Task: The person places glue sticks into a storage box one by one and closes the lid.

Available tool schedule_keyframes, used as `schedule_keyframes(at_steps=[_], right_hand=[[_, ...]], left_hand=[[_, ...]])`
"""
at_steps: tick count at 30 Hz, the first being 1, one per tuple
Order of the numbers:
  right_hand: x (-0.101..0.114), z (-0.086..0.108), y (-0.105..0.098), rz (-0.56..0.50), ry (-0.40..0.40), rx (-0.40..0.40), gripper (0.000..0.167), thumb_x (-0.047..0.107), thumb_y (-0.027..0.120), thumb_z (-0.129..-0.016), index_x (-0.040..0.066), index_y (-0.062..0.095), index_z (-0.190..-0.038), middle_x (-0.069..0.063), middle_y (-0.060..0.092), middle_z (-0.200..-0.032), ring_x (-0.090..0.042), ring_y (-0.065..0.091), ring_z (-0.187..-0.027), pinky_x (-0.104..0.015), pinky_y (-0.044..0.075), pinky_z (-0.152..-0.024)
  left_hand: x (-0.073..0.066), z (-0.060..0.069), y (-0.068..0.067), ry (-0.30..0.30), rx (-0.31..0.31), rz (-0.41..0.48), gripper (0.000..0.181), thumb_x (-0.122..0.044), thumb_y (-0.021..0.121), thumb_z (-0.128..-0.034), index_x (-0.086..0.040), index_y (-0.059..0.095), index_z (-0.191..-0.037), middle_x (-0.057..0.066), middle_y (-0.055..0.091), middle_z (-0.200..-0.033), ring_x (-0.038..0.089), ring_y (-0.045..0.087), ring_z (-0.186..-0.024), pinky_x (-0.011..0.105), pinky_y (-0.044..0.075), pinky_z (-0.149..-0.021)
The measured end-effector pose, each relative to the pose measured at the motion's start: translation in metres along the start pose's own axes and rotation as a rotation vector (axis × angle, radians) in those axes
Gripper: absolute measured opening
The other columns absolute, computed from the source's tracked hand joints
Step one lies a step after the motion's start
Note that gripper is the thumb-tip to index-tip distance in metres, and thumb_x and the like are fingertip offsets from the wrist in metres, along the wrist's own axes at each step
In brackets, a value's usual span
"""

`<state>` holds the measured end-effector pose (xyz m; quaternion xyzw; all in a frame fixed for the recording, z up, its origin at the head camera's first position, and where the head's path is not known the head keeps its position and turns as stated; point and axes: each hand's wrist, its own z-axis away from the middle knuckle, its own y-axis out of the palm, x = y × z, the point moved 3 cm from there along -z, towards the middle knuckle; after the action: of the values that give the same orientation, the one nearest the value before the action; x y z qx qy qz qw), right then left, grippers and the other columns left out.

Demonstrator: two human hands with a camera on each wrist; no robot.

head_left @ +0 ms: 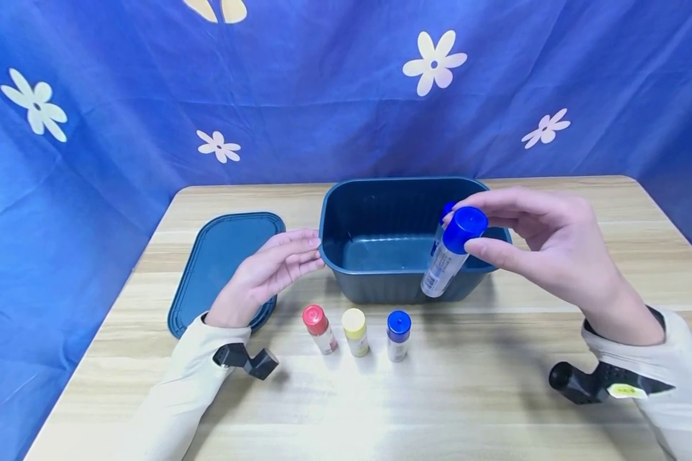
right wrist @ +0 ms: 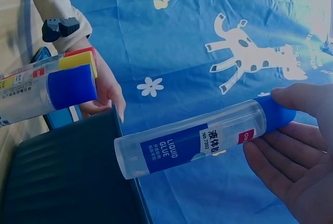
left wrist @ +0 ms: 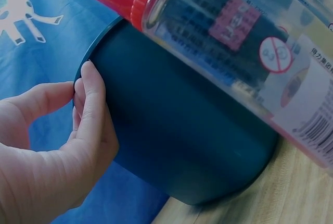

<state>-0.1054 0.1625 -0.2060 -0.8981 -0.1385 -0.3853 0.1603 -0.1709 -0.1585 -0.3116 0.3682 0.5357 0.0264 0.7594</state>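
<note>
My right hand (head_left: 553, 250) pinches the blue cap of a clear glue bottle (head_left: 446, 259) between thumb and fingers. The bottle hangs tilted over the front right rim of a dark teal bin (head_left: 369, 288). Another blue-capped shape (head_left: 448, 208) shows partly behind it; I cannot tell whether it is held. In the right wrist view the bottle (right wrist: 182, 148) has a "LIQUID GLUE" label, and the fingers of the right hand (right wrist: 296, 156) lie beneath its cap. The fairly straight fingers of my left hand (head_left: 273, 266) touch the bin's left end; the left wrist view shows this hand (left wrist: 67, 135) at the rim.
Red-capped (head_left: 320, 330), yellow-capped (head_left: 355, 333) and blue-capped (head_left: 398, 336) bottles stand in a row before the bin. A teal lid (head_left: 222, 256) lies left, partly behind the left hand. A blue curtain (head_left: 323, 89) with flowers hangs behind the wooden table (head_left: 438, 410).
</note>
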Motion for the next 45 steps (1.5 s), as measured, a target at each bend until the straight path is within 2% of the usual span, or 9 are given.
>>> schedule_keyframes(at_steps=[2, 9, 12, 18, 24, 28, 34, 38, 45], right_hand=[[0.0, -0.001, 0.0, 0.008, 0.006, -0.001, 0.038, -0.023, 0.068, -0.073, -0.02, 0.06, -0.11, -0.032, 0.063, -0.105, -0.029, 0.066, -0.095, -0.031, 0.054, -0.088], [0.001, -0.005, -0.001, 0.017, 0.002, 0.001, 0.037, -0.023, 0.068, -0.074, -0.02, 0.06, -0.11, -0.032, 0.064, -0.105, -0.029, 0.066, -0.093, -0.03, 0.054, -0.088], [0.003, -0.006, -0.001, 0.027, -0.003, -0.001, 0.036, -0.022, 0.068, -0.075, -0.02, 0.06, -0.11, -0.031, 0.064, -0.105, -0.029, 0.066, -0.094, -0.03, 0.054, -0.088], [0.004, -0.009, -0.002, 0.048, -0.003, -0.037, 0.036, -0.02, 0.068, -0.075, -0.02, 0.06, -0.11, -0.031, 0.064, -0.105, -0.028, 0.067, -0.094, -0.03, 0.053, -0.089], [0.003, -0.011, -0.004, 0.087, 0.003, -0.054, 0.034, -0.018, 0.069, -0.077, -0.018, 0.061, -0.11, -0.028, 0.066, -0.103, -0.027, 0.067, -0.093, -0.03, 0.054, -0.089], [0.001, -0.012, -0.005, 0.065, -0.002, -0.065, 0.033, -0.019, 0.068, -0.077, -0.019, 0.061, -0.109, -0.028, 0.066, -0.102, -0.028, 0.067, -0.092, -0.03, 0.054, -0.088], [-0.002, -0.013, -0.005, 0.034, -0.01, -0.085, 0.033, -0.02, 0.068, -0.076, -0.021, 0.06, -0.108, -0.027, 0.067, -0.101, -0.028, 0.068, -0.09, -0.03, 0.055, -0.086], [-0.003, -0.013, -0.005, 0.077, -0.001, -0.09, 0.033, -0.016, 0.07, -0.078, -0.018, 0.062, -0.11, -0.023, 0.068, -0.103, -0.026, 0.067, -0.091, -0.029, 0.054, -0.088], [-0.01, -0.01, -0.005, 0.108, 0.045, -0.102, 0.035, -0.017, 0.069, -0.079, -0.014, 0.063, -0.113, -0.02, 0.068, -0.106, -0.024, 0.068, -0.092, -0.026, 0.054, -0.087]], left_hand=[[0.0, 0.001, 0.0, -0.003, -0.006, 0.024, 0.014, 0.006, 0.056, -0.0938, 0.002, 0.066, -0.101, 0.013, 0.071, -0.093, 0.02, 0.07, -0.085, 0.031, 0.057, -0.083], [-0.001, 0.0, 0.0, 0.009, 0.008, -0.004, 0.014, 0.006, 0.054, -0.0952, 0.002, 0.064, -0.103, 0.012, 0.071, -0.092, 0.02, 0.069, -0.084, 0.03, 0.057, -0.083], [-0.001, 0.0, -0.001, 0.01, 0.008, 0.016, 0.013, 0.007, 0.056, -0.0939, 0.002, 0.065, -0.102, 0.012, 0.071, -0.093, 0.02, 0.07, -0.085, 0.031, 0.057, -0.083], [-0.001, -0.001, -0.001, 0.011, 0.006, 0.009, 0.014, 0.007, 0.054, -0.0951, 0.002, 0.065, -0.102, 0.012, 0.071, -0.092, 0.02, 0.07, -0.085, 0.031, 0.057, -0.083], [-0.001, 0.001, -0.001, 0.004, -0.036, 0.022, 0.014, 0.008, 0.055, -0.0937, 0.001, 0.066, -0.1, 0.012, 0.071, -0.092, 0.021, 0.07, -0.084, 0.031, 0.057, -0.083], [-0.001, 0.003, -0.002, -0.002, -0.073, 0.027, 0.015, 0.008, 0.058, -0.0921, 0.0, 0.066, -0.101, 0.012, 0.071, -0.094, 0.022, 0.07, -0.087, 0.032, 0.057, -0.084], [-0.001, 0.003, -0.001, 0.001, -0.062, -0.006, 0.014, 0.007, 0.056, -0.0937, 0.0, 0.065, -0.103, 0.011, 0.071, -0.094, 0.021, 0.07, -0.087, 0.032, 0.057, -0.084], [-0.001, 0.003, -0.001, 0.001, -0.064, -0.006, 0.013, 0.006, 0.058, -0.093, 0.0, 0.066, -0.101, 0.011, 0.071, -0.093, 0.02, 0.07, -0.086, 0.032, 0.057, -0.083], [0.001, 0.003, -0.001, 0.016, -0.023, 0.003, 0.014, 0.008, 0.057, -0.0929, 0.001, 0.066, -0.101, 0.011, 0.07, -0.092, 0.02, 0.07, -0.084, 0.031, 0.057, -0.082]])
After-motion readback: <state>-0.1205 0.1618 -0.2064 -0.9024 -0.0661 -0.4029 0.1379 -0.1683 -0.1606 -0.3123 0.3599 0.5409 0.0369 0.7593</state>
